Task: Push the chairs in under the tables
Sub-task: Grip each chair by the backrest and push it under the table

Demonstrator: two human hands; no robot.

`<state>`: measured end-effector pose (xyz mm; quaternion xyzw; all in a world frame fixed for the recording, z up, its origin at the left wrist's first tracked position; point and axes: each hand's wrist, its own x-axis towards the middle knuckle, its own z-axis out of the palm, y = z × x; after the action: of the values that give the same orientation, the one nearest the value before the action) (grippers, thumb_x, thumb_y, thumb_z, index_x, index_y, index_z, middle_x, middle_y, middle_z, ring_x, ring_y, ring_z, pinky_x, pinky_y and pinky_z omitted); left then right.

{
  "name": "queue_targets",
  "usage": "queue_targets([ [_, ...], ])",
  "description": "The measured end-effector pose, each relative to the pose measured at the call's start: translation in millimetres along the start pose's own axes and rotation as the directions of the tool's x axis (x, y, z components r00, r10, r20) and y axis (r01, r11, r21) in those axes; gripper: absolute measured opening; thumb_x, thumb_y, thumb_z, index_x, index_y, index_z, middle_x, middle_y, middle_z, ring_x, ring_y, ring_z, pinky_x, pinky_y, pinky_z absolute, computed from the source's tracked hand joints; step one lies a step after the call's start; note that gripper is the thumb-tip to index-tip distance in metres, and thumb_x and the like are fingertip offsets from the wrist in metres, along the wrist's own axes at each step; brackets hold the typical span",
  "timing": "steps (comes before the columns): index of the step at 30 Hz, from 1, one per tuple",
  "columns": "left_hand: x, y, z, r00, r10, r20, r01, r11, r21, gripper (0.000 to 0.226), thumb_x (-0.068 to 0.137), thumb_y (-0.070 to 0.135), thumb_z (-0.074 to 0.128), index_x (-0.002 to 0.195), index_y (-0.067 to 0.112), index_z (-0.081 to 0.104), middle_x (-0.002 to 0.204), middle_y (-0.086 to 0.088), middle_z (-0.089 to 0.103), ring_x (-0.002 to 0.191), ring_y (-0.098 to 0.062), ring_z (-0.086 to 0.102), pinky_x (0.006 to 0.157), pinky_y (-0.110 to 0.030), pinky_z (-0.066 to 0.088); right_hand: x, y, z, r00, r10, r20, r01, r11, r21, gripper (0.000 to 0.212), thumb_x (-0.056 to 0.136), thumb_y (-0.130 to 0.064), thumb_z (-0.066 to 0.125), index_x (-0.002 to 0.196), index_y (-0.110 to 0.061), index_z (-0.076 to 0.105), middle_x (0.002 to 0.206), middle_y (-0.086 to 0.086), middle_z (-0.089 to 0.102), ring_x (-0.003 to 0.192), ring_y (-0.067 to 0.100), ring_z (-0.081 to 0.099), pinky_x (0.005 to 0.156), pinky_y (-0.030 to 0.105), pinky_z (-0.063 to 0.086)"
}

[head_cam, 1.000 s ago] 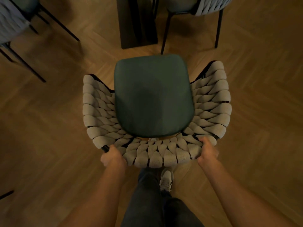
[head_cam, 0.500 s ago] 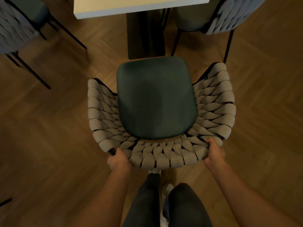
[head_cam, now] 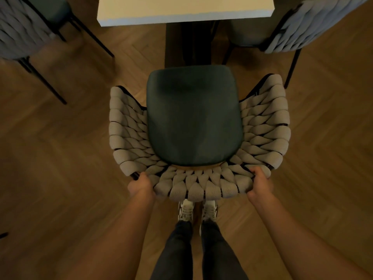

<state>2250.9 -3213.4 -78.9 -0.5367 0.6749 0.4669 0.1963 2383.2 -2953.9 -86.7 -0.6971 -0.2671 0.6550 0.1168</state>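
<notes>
Head view: hands (head_cam: 140,183) grip chair (head_cam: 193,116) (backrest).

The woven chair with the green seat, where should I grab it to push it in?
Grab the grey woven chair with the dark green seat by the curved top of its backrest, from behind, one hand at each rear corner. The left hand and right hand grip there now. The seat faces the pale table, so pushing goes straight under.
</notes>
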Motion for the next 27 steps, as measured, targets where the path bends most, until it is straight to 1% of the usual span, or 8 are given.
queue_targets([
  [4, 3, 11, 5, 1.000, -0.013, 0.013, 0.013, 1.000, -0.008, 0.046, 0.095, 0.028, 0.060, 0.134, 0.005, 0.050, 0.125, -0.016, 0.060, 0.106, -0.032, 0.059, 0.085, -0.040, 0.050, 6, -5, 10, 1.000, -0.012, -0.003, 0.012, 1.000, -0.012, 0.026, 0.081, -0.010, 0.071, 0.102, -0.021, 0.061, 0.106, 0.008, 0.070, 0.091, 0.027, 0.070, 0.065, 0.040, 0.056],
  [7, 6, 20, 8, 1.000, -0.017, 0.019, 0.018, 1.000, -0.010, 0.045, 0.097, 0.027, 0.059, 0.136, 0.006, 0.048, 0.125, -0.014, 0.059, 0.105, -0.029, 0.057, 0.082, -0.039, 0.048, 10, -5, 17, 1.000, -0.014, 0.003, 0.014, 1.000, -0.001, 0.025, 0.080, -0.010, 0.071, 0.100, -0.021, 0.061, 0.105, 0.008, 0.069, 0.092, 0.028, 0.069, 0.067, 0.041, 0.057],
  [12, 13, 31, 12, 1.000, -0.011, 0.010, 0.011, 1.000, -0.021, 0.045, 0.097, 0.026, 0.059, 0.136, 0.007, 0.048, 0.127, -0.014, 0.058, 0.112, -0.031, 0.057, 0.084, -0.040, 0.049, 11, -6, 27, 1.000, 0.017, 0.004, -0.017, 0.999, 0.047, 0.045, 0.077, -0.007, 0.072, 0.121, -0.011, 0.061, 0.108, 0.011, 0.070, 0.093, 0.030, 0.071, 0.067, 0.042, 0.059],
  [17, 17, 38, 14, 1.000, -0.011, 0.025, 0.012, 1.000, -0.028, 0.046, 0.097, 0.026, 0.059, 0.137, 0.007, 0.047, 0.128, -0.014, 0.058, 0.113, -0.032, 0.057, 0.087, -0.041, 0.050, 24, -2, 31, 1.000, 0.024, -0.014, -0.023, 0.997, 0.068, 0.056, 0.066, -0.013, 0.075, 0.120, -0.013, 0.064, 0.111, 0.012, 0.072, 0.091, 0.032, 0.072, 0.073, 0.051, 0.060],
  [19, 18, 42, 16, 0.999, -0.011, 0.034, 0.011, 1.000, -0.028, 0.046, 0.096, 0.026, 0.060, 0.137, 0.007, 0.047, 0.127, -0.014, 0.058, 0.110, -0.031, 0.057, 0.088, -0.041, 0.050, 16, -7, 37, 0.999, 0.029, 0.016, -0.030, 0.998, 0.060, 0.050, 0.069, -0.012, 0.075, 0.118, -0.012, 0.064, 0.110, 0.011, 0.072, 0.092, 0.031, 0.072, 0.073, 0.049, 0.060],
  [22, 20, 48, 20, 0.999, -0.004, 0.044, 0.005, 1.000, -0.024, 0.047, 0.095, 0.026, 0.062, 0.135, 0.007, 0.048, 0.122, -0.013, 0.058, 0.096, -0.027, 0.055, 0.085, -0.040, 0.051, 9, -13, 43, 0.999, 0.031, 0.019, -0.031, 0.998, 0.048, 0.023, 0.081, -0.006, 0.069, 0.103, -0.013, 0.063, 0.103, 0.011, 0.071, 0.090, 0.029, 0.071, 0.075, 0.046, 0.059],
  [25, 23, 51, 23, 0.998, -0.012, 0.060, 0.014, 0.999, -0.035, 0.048, 0.094, 0.026, 0.063, 0.136, 0.008, 0.047, 0.113, -0.011, 0.056, 0.094, -0.027, 0.053, 0.086, -0.042, 0.051, 13, -16, 46, 1.000, 0.030, 0.005, -0.030, 0.999, 0.031, 0.022, 0.081, -0.006, 0.070, 0.097, -0.016, 0.059, 0.102, 0.010, 0.070, 0.091, 0.029, 0.071, 0.073, 0.046, 0.059],
  [27, 23, 53, 24, 0.998, -0.014, 0.057, 0.017, 0.999, -0.047, 0.047, 0.094, 0.026, 0.063, 0.135, 0.008, 0.047, 0.109, -0.010, 0.054, 0.094, -0.027, 0.052, 0.088, -0.043, 0.052, 14, -17, 48, 1.000, 0.025, -0.004, -0.025, 0.999, 0.020, 0.025, 0.080, -0.006, 0.071, 0.101, -0.015, 0.059, 0.104, 0.010, 0.069, 0.092, 0.029, 0.070, 0.072, 0.045, 0.059],
])
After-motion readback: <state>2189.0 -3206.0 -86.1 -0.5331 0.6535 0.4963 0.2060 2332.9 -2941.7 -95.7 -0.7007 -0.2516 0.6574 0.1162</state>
